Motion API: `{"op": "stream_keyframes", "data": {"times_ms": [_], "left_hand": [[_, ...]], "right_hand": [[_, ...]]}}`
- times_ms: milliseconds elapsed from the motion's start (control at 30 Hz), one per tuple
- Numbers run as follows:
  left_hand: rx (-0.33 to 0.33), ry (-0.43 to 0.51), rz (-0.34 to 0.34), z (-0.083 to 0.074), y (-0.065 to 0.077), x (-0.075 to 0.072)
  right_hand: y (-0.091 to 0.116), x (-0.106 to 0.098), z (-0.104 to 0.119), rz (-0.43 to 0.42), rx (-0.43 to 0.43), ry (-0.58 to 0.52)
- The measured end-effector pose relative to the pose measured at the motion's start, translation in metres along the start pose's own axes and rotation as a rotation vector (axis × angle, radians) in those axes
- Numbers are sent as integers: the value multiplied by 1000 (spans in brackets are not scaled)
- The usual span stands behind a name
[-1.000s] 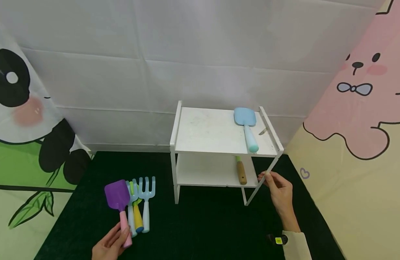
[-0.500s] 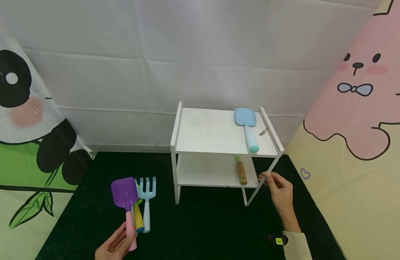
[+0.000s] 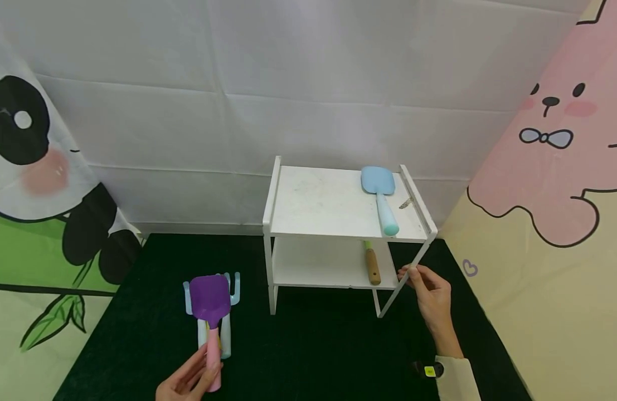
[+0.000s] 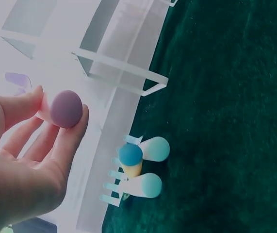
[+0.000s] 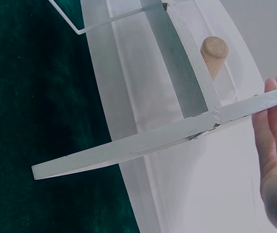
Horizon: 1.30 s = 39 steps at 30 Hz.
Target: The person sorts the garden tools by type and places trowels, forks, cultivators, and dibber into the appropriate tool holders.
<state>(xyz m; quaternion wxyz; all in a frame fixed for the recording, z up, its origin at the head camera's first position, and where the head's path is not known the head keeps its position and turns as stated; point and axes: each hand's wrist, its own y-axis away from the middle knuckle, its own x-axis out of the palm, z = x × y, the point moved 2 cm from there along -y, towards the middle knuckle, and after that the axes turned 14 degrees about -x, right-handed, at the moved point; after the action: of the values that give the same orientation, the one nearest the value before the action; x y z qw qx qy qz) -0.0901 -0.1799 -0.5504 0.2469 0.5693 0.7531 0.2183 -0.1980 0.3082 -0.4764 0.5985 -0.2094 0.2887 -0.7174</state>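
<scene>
Backdrop (image 3: 298, 72): white, creased, hung at the rear.
Tabletop (image 3: 328, 356): covered in dark green; carries all items below save those held.
Bear panel (image 3: 554, 161): pink figure with bow tie, on the right.
Panda panel (image 3: 47, 189): black-and-white figure on green, on the left.
White rack (image 3: 318, 200): two-tiered, upright, right of centre.
Purple shovel (image 3: 210, 301): left of white rack, well apart from it; blade away from the person, pink handle nearest; held in front of the forks in head view.
Light-blue shovel (image 3: 380, 197): flat on upper tier, right side, handle toward front edge.
Light-blue forks (image 3: 226, 337): two, on tabletop at left, partly hidden by purple shovel.
Right grip (image 3: 431, 298): narrow, holding right front leg of white rack, thumb and fingers on opposite sides.
Left grip (image 3: 193, 379): narrow, pinching pink handle of purple shovel.
Wooden-handled tool (image 3: 372, 264): on lower tier, right end; green part mostly hidden.
Yellow-handled tool (image 4: 130, 156): blue-ended, between fork handles.
Wrist device (image 3: 430, 371): black and lime, at right sleeve (image 3: 458, 379).
</scene>
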Motion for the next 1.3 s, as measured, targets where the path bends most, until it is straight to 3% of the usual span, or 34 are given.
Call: {"op": "stream_keyframes", "data": {"times_ms": [200, 600, 900, 1067, 1167, 1300], "left_hand": [[61, -12, 34, -8, 14, 10], [92, 3, 145, -19, 36, 27], [152, -98, 153, -32, 51, 46], [222, -129, 175, -40, 58, 54], [244, -119, 216, -46, 61, 58], [221, -61, 296, -56, 65, 62]], "right_hand": [[0, 0, 2, -5, 0, -11], [-1, 2, 3, -5, 9, -3], [0, 2, 4, -25, 6, -14], [1, 1, 3, -34, 4, -10], [1, 1, 2, -28, 0, -17], [0, 1, 2, -34, -2, -15]]}}
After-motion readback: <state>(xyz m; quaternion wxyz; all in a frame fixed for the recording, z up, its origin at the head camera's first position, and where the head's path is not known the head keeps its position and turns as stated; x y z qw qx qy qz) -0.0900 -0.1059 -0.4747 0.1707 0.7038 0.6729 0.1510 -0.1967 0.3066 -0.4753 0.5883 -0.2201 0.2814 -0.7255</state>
